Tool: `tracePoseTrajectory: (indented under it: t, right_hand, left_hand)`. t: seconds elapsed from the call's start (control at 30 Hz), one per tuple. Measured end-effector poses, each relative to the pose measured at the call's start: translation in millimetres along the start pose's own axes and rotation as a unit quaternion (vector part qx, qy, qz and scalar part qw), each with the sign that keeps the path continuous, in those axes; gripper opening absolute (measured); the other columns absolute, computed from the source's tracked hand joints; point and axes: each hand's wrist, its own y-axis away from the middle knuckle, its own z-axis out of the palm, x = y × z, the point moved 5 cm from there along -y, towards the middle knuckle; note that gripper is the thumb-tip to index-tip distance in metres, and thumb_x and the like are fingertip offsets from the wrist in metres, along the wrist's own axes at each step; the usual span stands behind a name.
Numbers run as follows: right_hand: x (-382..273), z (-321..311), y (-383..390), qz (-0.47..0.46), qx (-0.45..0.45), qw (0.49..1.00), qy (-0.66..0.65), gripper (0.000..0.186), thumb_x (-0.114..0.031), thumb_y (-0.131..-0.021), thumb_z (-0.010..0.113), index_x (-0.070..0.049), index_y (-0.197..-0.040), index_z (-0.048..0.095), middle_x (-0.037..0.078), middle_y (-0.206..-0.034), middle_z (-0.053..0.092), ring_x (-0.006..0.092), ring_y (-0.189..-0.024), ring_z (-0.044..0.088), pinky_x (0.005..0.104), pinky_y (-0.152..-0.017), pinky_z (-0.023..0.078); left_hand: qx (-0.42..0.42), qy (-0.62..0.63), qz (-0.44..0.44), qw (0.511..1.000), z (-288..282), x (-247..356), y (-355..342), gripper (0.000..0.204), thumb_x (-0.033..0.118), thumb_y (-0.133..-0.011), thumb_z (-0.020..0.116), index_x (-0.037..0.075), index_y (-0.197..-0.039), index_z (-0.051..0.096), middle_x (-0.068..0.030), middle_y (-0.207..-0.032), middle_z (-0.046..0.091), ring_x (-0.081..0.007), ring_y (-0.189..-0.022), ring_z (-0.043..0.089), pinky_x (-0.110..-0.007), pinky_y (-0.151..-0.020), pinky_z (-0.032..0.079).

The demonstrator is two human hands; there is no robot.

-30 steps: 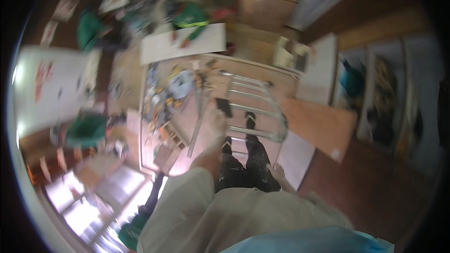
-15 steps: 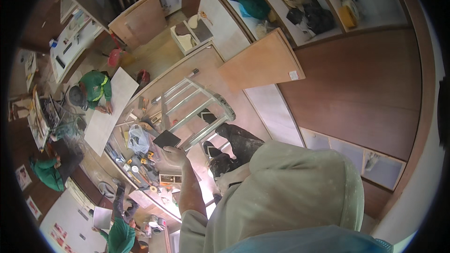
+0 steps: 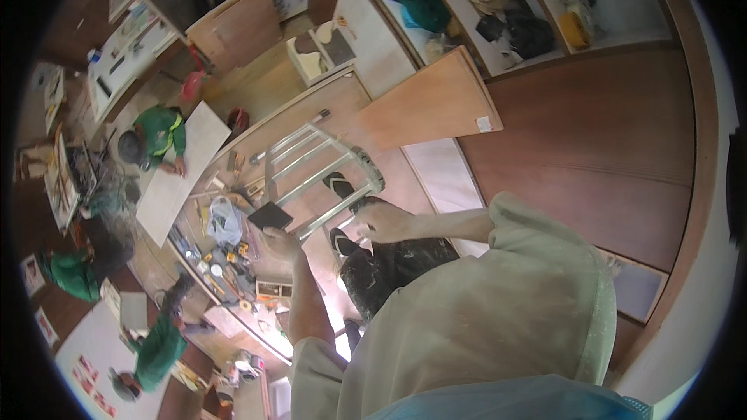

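Observation:
My left hand [image 3: 281, 241] grips the near edge of a black flat panel [image 3: 270, 215] beside the aluminium ladder [image 3: 327, 172]. My right hand [image 3: 374, 222] is over my dark, paint-spotted trousers near the ladder's near end, fingers loosely bent and apart, apparently holding nothing. My sandalled feet [image 3: 339, 238] show below it. Left of the panel lie a white plastic bag [image 3: 222, 220] and several scattered tools [image 3: 215, 271] on the pinkish surface.
Co-workers in green work on the left: one [image 3: 154, 136] leans over a pale board [image 3: 167, 201], others [image 3: 74, 274] [image 3: 159, 350] are farther down. A plywood sheet [image 3: 432, 101] leans beside open cubbies [image 3: 517, 8] holding bags. A wooden cabinet panel [image 3: 580, 155] stands right.
Since one second ago my view has swung round. In the last half second my right hand has risen from beside my thigh toward the ladder; my left hand moved slightly left with the panel.

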Motion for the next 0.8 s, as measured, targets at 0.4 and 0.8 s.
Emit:
tracePoseTrajectory:
  t: [0.4,0.8]
  right_hand:
    - [-24.7,37.6,-204.7,-0.075,0.162,0.984,0.028,0.062,-0.042,-0.093,0.07,-0.002,-0.139,0.056,0.023,-0.14,0.058,0.0402,-0.134,0.052,0.0491,-0.114,0.04]
    - [-111.9,159.1,-208.2,-0.083,-0.115,0.982,-0.124,0.063,-0.015,-0.082,0.085,-0.004,-0.135,0.052,0.015,-0.113,0.064,0.0267,-0.109,0.062,0.0401,-0.095,0.05]
  left_hand:
    - [0.011,0.247,-0.057,0.967,10.1,-30.2,23.0,0.048,0.031,-0.111,0.037,-0.009,-0.126,0.06,-0.0312,-0.127,0.063,-0.0456,-0.119,0.058,-0.05,-0.103,0.044]
    - [0.03,0.496,-0.188,0.847,-72.9,-95.5,143.1,0.054,0.038,-0.111,0.038,-0.007,-0.134,0.057,-0.026,-0.122,0.065,-0.039,-0.116,0.061,-0.044,-0.102,0.045]
